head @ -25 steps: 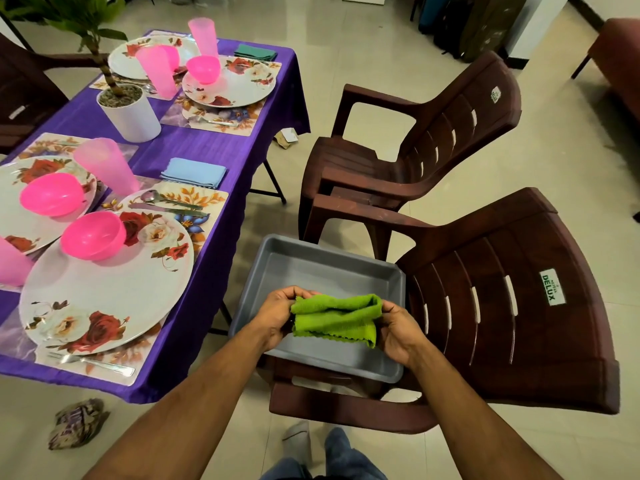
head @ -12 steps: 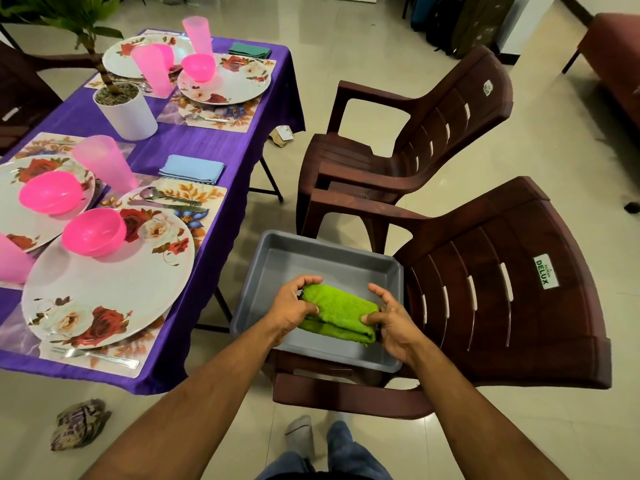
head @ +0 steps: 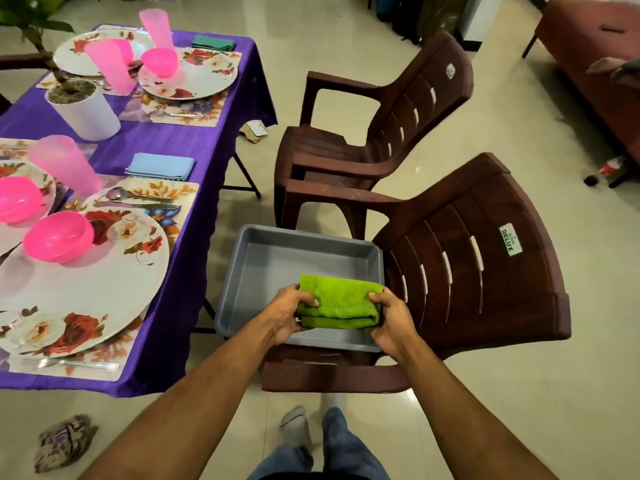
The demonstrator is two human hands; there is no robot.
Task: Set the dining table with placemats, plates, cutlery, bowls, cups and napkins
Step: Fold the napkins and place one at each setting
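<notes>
Fingers: the fingers of the left hand (head: 289,315) and the right hand (head: 393,320) are being kept curled round the two ends of the folded green napkin (head: 337,303), thumbs on top.
Napkin: it is being held above the grey tray (head: 277,251), which is being supported by the near chair (head: 460,258).
Destination: probably the nearest placemat (head: 166,194), where no napkin is seen beside the plate (head: 86,289).
Risk: the fold is likely to be lost if one end is released early.
Risk: the pink bowl (head: 57,240) could be knocked during placement.
</notes>
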